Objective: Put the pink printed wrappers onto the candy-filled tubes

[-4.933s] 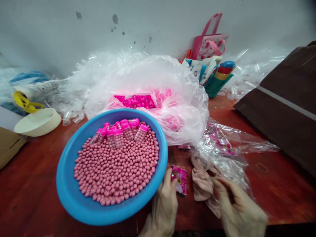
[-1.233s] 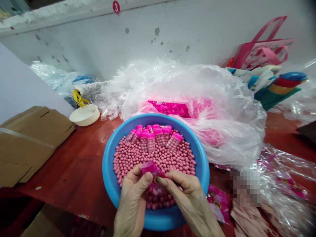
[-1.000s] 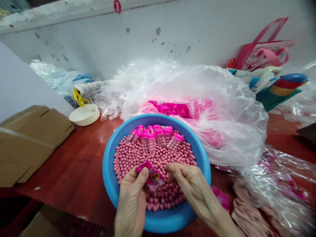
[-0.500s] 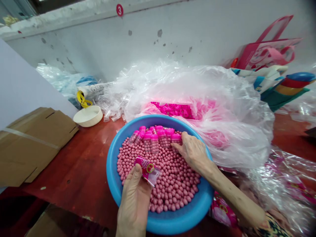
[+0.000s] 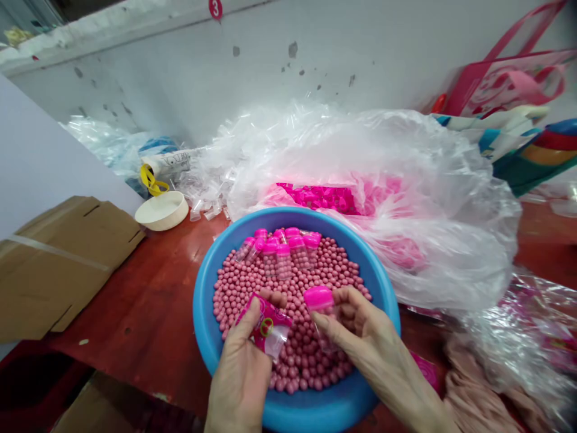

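A blue basin [image 5: 205, 264] is filled with pink round beads [image 5: 243, 279]. Over its near left part, my left hand [image 5: 246, 355] pinches a small pink and clear printed packet [image 5: 269, 331]. My right hand [image 5: 360, 325] is closed on a small clear bottle with a bright pink cap [image 5: 319, 297], to the right of the packet and apart from it. Several more pink-capped bottles [image 5: 283, 261] lie together on the beads at the basin's far side; beads show through their clear walls.
Behind the basin lies a large translucent bag [image 5: 433, 210] with pink caps [image 5: 329, 198] inside. A white round dish [image 5: 162, 210] and flattened cardboard [image 5: 63, 264] are at the left. Clear plastic packets [image 5: 536, 325] lie at the right, a pink bag [image 5: 491, 84] behind.
My right hand has come back toward me from the bottle group, lifting one pink-capped bottle. The packet in my left hand has turned and tilted. The view has shifted slightly.
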`<action>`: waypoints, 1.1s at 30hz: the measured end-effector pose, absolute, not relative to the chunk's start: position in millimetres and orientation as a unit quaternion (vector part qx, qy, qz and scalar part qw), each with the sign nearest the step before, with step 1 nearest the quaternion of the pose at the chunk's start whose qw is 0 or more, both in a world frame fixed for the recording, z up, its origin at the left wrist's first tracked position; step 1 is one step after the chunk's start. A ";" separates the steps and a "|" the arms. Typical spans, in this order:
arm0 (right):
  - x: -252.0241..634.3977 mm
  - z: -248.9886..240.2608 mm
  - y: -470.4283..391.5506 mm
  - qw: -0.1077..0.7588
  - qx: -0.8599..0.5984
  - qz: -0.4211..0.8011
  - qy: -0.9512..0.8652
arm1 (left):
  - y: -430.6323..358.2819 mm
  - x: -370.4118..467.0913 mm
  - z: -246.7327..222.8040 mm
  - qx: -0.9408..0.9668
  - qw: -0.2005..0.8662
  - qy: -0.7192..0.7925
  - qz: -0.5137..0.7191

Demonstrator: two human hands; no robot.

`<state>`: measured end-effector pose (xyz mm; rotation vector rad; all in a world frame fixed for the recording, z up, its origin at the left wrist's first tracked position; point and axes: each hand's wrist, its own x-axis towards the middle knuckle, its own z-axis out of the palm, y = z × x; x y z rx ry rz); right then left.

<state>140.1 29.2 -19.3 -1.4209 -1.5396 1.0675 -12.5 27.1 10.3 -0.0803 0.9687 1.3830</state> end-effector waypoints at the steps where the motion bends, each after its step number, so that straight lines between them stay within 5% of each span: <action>1: 140.2 -22.2 29.4 0.391 -0.568 0.381 -0.616 | 26.2 -12.8 8.2 -0.020 0.662 0.436 0.610; 6: 139.7 -25.3 34.4 0.369 -0.596 0.180 -0.690 | 23.3 -12.2 2.4 0.012 0.631 0.463 0.622; 14: 102.6 0.2 24.1 0.372 -0.492 0.335 -0.712 | 12.8 -10.3 -3.3 0.046 0.622 0.488 0.610; 26: 117.5 -3.7 32.1 0.376 -0.489 0.253 -0.745 | 21.4 -9.7 -4.2 0.086 0.662 0.440 0.601; 33: 128.9 -17.4 48.1 0.237 -0.628 0.116 -0.732 | 20.1 -6.6 4.3 0.006 0.642 0.413 0.646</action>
